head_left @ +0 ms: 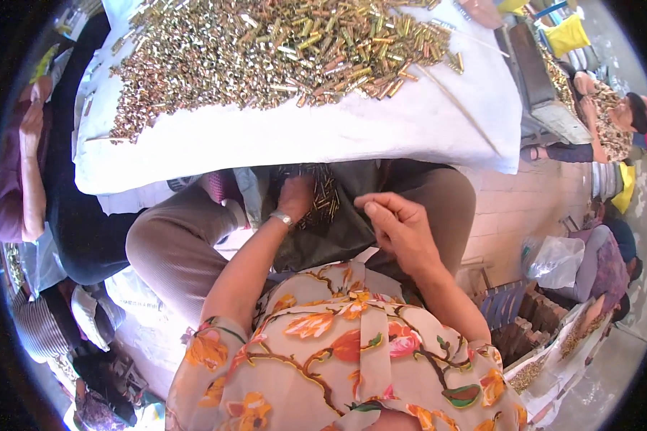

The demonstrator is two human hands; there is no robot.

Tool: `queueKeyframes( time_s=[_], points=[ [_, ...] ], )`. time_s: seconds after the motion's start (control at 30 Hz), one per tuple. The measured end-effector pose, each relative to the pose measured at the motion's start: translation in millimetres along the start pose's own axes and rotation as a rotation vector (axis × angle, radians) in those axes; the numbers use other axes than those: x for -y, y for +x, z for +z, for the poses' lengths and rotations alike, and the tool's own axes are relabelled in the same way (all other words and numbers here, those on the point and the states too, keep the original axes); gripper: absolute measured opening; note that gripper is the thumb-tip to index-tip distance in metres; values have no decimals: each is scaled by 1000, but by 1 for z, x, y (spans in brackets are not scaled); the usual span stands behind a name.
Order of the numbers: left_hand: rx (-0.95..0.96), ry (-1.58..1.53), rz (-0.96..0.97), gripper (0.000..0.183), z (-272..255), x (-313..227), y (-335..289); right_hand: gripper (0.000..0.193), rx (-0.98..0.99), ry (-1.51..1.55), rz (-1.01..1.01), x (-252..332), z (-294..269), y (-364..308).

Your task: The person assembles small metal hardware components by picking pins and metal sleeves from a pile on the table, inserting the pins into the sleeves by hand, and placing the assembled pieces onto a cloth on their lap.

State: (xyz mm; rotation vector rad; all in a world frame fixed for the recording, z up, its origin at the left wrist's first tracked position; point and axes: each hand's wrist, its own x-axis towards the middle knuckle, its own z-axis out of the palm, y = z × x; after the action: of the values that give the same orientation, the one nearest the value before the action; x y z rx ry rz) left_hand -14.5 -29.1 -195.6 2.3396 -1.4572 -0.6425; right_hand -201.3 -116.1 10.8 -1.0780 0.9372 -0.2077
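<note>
In my lap lies a dark cloth or bag (302,251) holding many thin, brass-coloured metal pieces (326,202). My left hand (297,197) reaches down into it beside those pieces, just under the table's near edge. Its fingers are hidden in the shadow there. My right hand (402,228) is raised over the right side of the dark cloth, with thumb and fingers drawn together. Whatever it may hold is too small to make out. Ahead, a large heap of small brass-coloured metal tubes (266,61) covers much of the white-covered table (280,140).
A thin stick (461,109) lies on the right of the tabletop. People sit at both sides, including a person in a patterned top (615,129) at the far right. A clear plastic bag (557,258) and a wooden crate (528,323) stand at the right.
</note>
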Motion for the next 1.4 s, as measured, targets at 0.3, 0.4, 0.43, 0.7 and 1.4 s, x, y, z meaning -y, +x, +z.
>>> queueKeyframes(
  time_s=[0.3,0.4,0.43,0.7,1.4],
  points=[
    [206,-1216,-391,22,-70,-41,-35,19,-476,-1034,-1049,68,-39,102],
    [190,-1398,-358,18,-102,-57,-50,27,-397,-1462,-1105,65,-33,115],
    [191,-1393,-340,18,-111,-59,-56,27,-392,-1462,-1109,67,-32,116],
    [54,-1707,-323,15,-149,-74,-83,23,-318,-1817,-1124,79,-26,117],
    [-93,-1914,-230,18,-173,-68,-85,30,-79,-1564,-1154,74,7,92]
  ],
)
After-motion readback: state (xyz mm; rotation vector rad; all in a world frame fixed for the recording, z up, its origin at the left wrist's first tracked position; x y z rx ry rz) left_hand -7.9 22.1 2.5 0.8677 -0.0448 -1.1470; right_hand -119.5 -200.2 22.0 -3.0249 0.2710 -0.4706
